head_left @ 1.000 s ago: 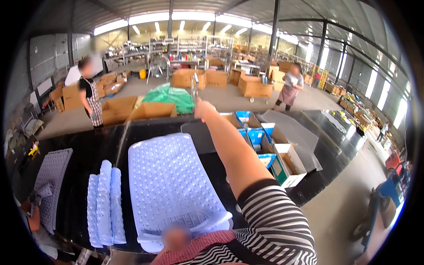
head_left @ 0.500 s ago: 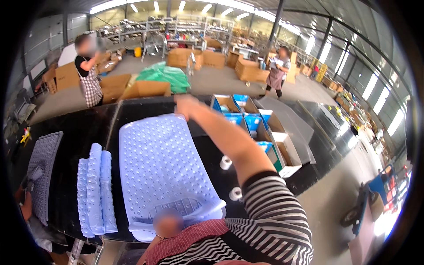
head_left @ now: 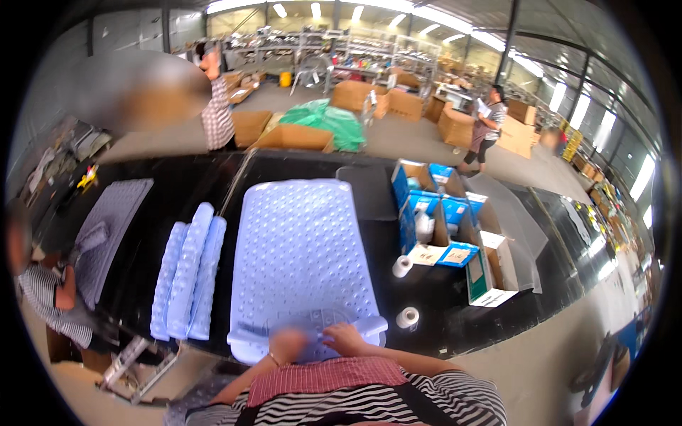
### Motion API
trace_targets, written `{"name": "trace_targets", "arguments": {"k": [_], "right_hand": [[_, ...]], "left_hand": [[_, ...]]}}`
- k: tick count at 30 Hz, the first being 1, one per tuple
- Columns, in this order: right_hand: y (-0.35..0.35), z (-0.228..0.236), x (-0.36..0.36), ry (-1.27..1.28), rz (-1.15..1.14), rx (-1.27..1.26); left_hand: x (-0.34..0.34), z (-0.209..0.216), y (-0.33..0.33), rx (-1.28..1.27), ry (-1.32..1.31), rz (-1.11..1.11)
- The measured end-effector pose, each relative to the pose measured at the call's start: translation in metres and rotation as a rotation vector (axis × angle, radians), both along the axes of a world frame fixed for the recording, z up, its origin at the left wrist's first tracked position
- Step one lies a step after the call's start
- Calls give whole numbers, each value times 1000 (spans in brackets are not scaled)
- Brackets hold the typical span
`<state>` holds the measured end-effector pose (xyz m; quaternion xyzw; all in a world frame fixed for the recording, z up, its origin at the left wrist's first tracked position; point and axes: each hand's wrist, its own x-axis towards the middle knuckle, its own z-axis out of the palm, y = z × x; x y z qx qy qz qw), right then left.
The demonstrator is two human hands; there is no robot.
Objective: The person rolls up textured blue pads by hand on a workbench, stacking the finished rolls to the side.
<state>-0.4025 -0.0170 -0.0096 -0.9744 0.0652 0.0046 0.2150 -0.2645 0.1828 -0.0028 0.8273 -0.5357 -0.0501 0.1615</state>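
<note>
A light-blue bath mat [head_left: 302, 241] covered in raised bumps lies on the black table in front of me, its near edge curled up. My left hand [head_left: 288, 346] is at that curled edge, with its fingers blurred. Beside it my right hand [head_left: 344, 339] has its bent fingers on the same edge, gripping it. To the left of the flat mat, several rolled blue mats [head_left: 190, 273] lie side by side.
Open blue and white boxes [head_left: 444, 213] stand at the right, with two white rolls [head_left: 403, 266] near them. A grey sheet [head_left: 515, 231] lies beyond. At far left, a co-worker's arm [head_left: 65, 287] is by another mat [head_left: 114, 227]. Two people stand past the table.
My right hand has come back from the mat's far edge to its near edge, beside my left hand. The view has shifted, and the far-right person has turned.
</note>
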Motion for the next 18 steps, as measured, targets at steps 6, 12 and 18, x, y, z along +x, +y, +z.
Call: {"name": "trace_targets", "arguments": {"k": [6, 12, 18], "right_hand": [[23, -1, -16, -129, -142, -21], [25, 1, -20, -98, -154, -37], [23, 9, -24, -128, -84, -104]], "left_hand": [[-9, 9, 7, -139, -65, 11], [-16, 27, 6, -113, -104, 20], [-21, 63, 14, -131, -129, -20]]}}
